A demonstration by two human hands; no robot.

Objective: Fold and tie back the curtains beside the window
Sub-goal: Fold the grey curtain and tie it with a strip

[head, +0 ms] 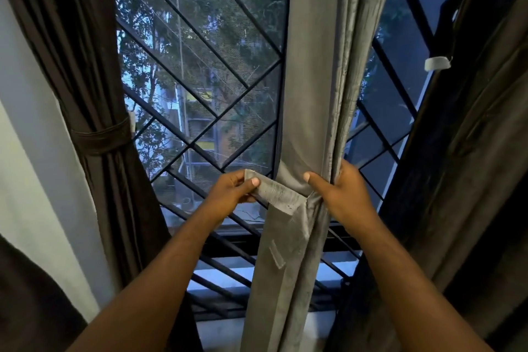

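A tall window (200, 45) with a black diagonal grille fills the background, with trees and a building in dim light beyond it, and a pale wall runs down the left edge. At the left a dark brown curtain (85, 65) hangs gathered, cinched by a matching brown band (100, 137). Right of the window's middle hangs the grey curtain (311, 80), bunched into a narrow column of folds that runs from the top of the view down past the sill. The person's right hand (343, 194) holds this column at about mid height: the fingers wrap behind the folds and the thumb lies across the front, so the grip is clamped on the cloth. A grey tie-back strap (274, 194) runs leftward from the bunched folds, just under that thumb. The left hand (234, 187) pinches the strap's free end between thumb and fingers, its grip closed on it, out in front of the grille. Another dark curtain (471, 151) hangs at the far right, with a small grey tab (437, 63) beside its edge.
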